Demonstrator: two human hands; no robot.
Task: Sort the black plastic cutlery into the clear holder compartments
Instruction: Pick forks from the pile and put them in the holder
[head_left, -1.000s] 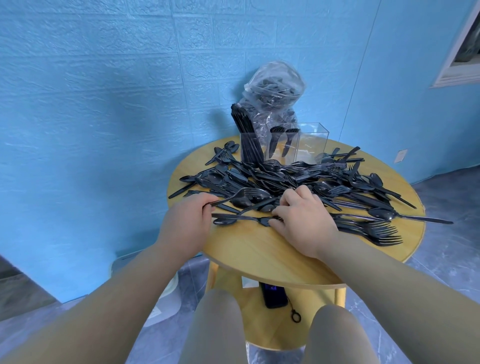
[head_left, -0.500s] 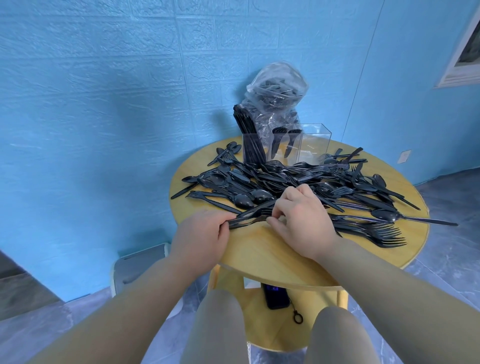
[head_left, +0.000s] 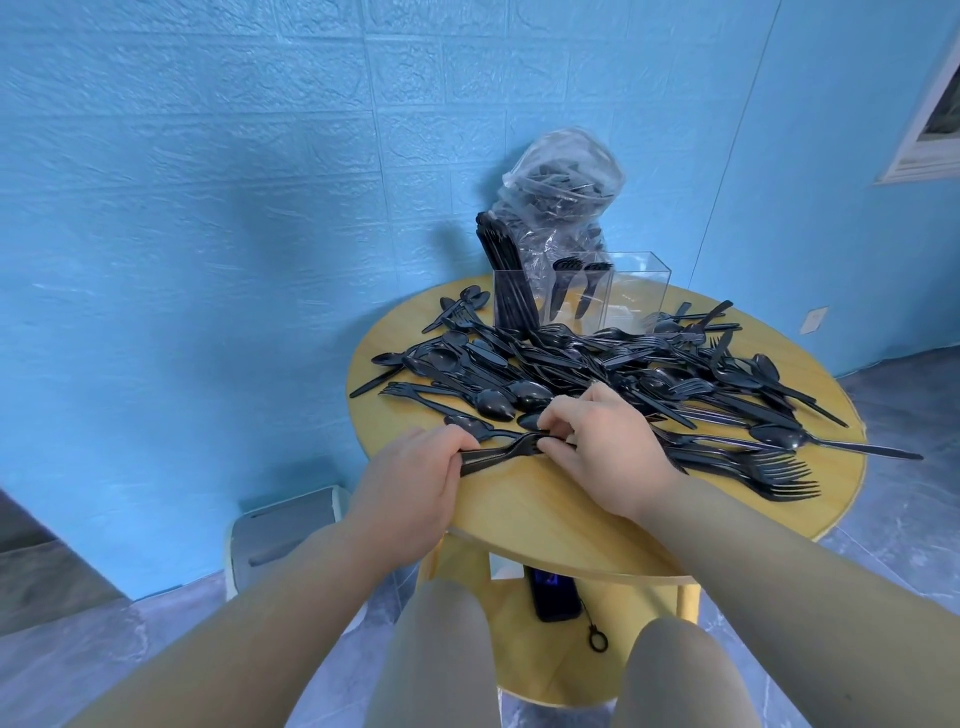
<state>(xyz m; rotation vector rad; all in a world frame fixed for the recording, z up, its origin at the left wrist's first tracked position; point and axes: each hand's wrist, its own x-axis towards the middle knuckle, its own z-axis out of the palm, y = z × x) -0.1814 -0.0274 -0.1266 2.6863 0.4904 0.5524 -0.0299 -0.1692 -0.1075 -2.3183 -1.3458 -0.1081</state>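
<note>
Your left hand (head_left: 410, 480) grips the handle ends of a small bundle of black forks (head_left: 498, 453) at the near edge of the round wooden table (head_left: 545, 514), fingers curled round them. The bundle lies almost flat, its long axis running left to right across the table's near side, tines pointing right toward your right hand (head_left: 605, 449). That hand pinches the bundle's tine end between thumb and curled fingers, the two hands close together.

Beyond the bundle, toward the table's middle, lies the loose pile of black cutlery (head_left: 597, 374), spoons, forks and knives crossing at every angle. At the table's far edge stands the clear holder (head_left: 582, 296): its left compartment is packed with upright black pieces, its middle one holds a few, head-up. Behind the holder, a clear plastic bag (head_left: 563, 187) of more cutlery leans by the blue wall.
</note>
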